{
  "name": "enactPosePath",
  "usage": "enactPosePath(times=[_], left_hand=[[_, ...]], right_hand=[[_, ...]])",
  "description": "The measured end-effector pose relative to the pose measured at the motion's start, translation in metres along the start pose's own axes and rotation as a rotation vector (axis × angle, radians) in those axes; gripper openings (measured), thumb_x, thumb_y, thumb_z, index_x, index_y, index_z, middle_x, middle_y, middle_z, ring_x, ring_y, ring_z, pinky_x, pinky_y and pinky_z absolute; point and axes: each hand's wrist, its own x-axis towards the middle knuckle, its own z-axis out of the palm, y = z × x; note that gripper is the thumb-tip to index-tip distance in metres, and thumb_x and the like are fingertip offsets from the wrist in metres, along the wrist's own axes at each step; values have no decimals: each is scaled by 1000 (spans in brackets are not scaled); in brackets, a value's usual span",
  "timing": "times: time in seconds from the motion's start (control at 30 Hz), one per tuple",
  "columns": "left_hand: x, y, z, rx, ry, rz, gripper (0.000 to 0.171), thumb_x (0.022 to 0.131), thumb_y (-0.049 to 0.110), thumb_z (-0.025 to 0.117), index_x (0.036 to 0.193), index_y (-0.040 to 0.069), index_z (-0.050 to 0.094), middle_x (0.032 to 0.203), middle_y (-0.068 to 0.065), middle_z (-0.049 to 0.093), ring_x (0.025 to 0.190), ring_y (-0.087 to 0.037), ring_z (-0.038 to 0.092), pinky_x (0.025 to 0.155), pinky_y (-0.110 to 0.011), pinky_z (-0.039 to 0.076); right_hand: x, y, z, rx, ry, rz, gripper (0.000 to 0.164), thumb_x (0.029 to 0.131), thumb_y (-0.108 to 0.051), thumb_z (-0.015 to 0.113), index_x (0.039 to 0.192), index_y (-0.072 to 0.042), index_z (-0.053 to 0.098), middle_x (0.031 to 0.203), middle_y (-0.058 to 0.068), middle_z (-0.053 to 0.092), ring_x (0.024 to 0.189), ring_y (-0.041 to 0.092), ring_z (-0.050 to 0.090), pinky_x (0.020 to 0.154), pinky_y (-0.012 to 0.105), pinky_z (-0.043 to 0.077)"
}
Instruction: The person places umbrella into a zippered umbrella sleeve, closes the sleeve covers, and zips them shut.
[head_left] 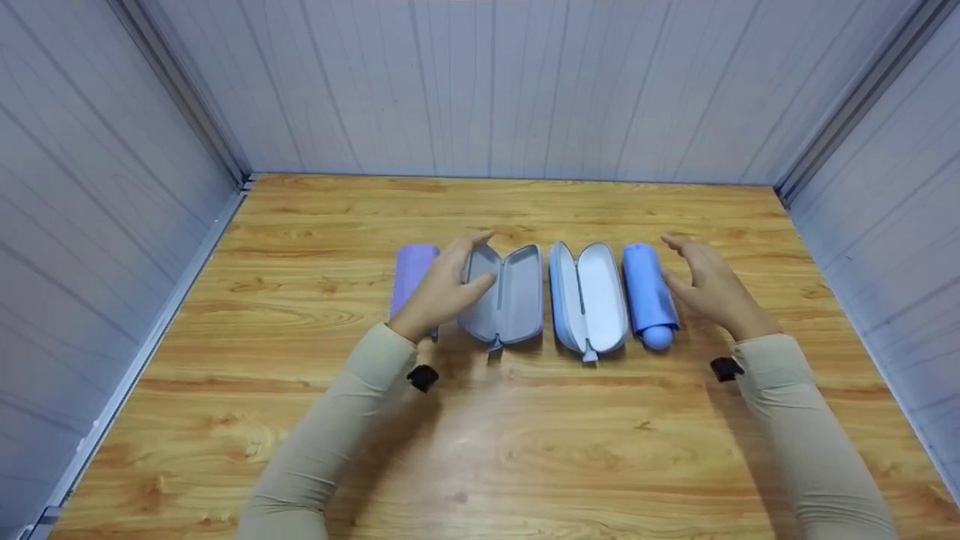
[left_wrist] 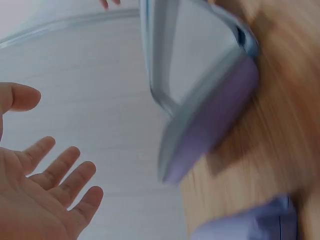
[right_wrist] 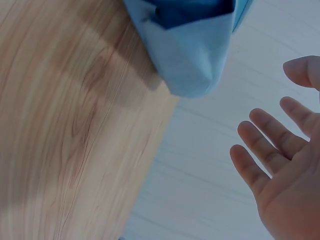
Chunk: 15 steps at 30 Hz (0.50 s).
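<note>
My left hand (head_left: 448,289), fingers spread and holding nothing, hovers between a purple folded umbrella (head_left: 411,271) and an unzipped case (head_left: 523,292) with a grey lining. That case has a purple shell (left_wrist: 220,117) and stands with its two halves apart. To its right, a light blue zip case (head_left: 604,296) also gapes, showing a white lining. Beside it lies a blue folded umbrella (head_left: 649,289) with a round knob at its near end. Just right of this umbrella my right hand (head_left: 712,289) is held with straight, parted fingers and an empty palm. The left forearm partly hides the purple umbrella.
All four items lie in a row across the wood-grain table (head_left: 525,442). Pale panelled walls (head_left: 480,90) enclose the table at the back and on both sides. A black wrist camera (head_left: 423,378) sits under the left cuff, another (head_left: 725,369) under the right.
</note>
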Motion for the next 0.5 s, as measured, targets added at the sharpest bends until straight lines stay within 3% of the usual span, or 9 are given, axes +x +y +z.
enactPosePath(times=[0.23, 0.5], left_hand=[[8, 12, 24, -195, -131, -122, 60, 99, 25, 59, 153, 11, 37, 147, -11, 45, 133, -28, 47, 108, -46, 40], [14, 20, 50, -315, -229, -213, 68, 101, 29, 57, 159, 13, 26, 155, -13, 39, 136, -29, 45, 111, -42, 38]], right_hand=[[0, -3, 7, 83, 4, -19, 49, 101, -13, 60, 144, 6, 46, 135, 30, 53, 119, 46, 51, 96, 60, 44], [0, -15, 18, 230, -31, 20, 51, 103, -19, 57, 148, 1, 44, 137, 26, 53, 117, 39, 54, 91, 56, 50]])
